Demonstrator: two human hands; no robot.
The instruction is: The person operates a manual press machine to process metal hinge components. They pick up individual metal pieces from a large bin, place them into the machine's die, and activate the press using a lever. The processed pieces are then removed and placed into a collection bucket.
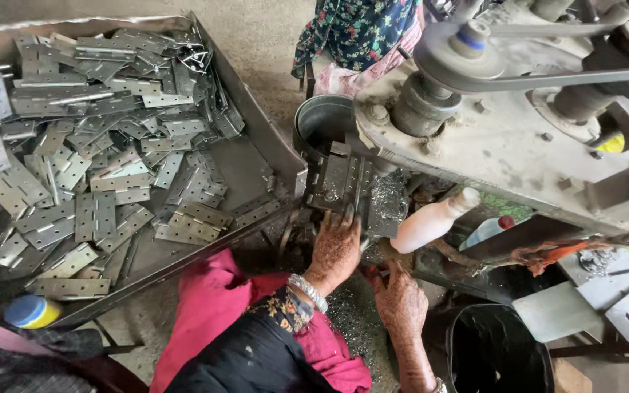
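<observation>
Below the belt-driven grey metal machine (518, 124), both hands are seen at its lower front edge. The left hand (335, 249), marked with dark patterning and wearing a silver beaded bracelet (308, 292) at the wrist, is laid palm down with fingers spread against the dark steel fixture plate (343, 182) that sits under the machine head; nothing is seen pinched in it. The right hand (400, 300) is held just beside it, lower and nearer the body, its fingers loosely spread and pointed toward the machine's base; whether anything is gripped beneath it cannot be told. Metal shavings (387, 198) are scattered around the fixture and down onto the floor between the hands.

To the left, a large slanted sheet-metal tray (256, 124) is piled with flat grey steel hinge leaves (96, 167), many with rows of punched holes. A yellow bottle with a blue cap (32, 311) is seen at the tray's lower corner. Just right of the hands, a white plastic bottle (427, 222) is lying tilted, with a smaller clear bottle with a red cap (488, 230) near it. A black round bucket (500, 353) stands at the lower right. A round grey metal pot (322, 124) is placed behind the fixture. Another person's floral cloth (354, 29) is visible at the top.
</observation>
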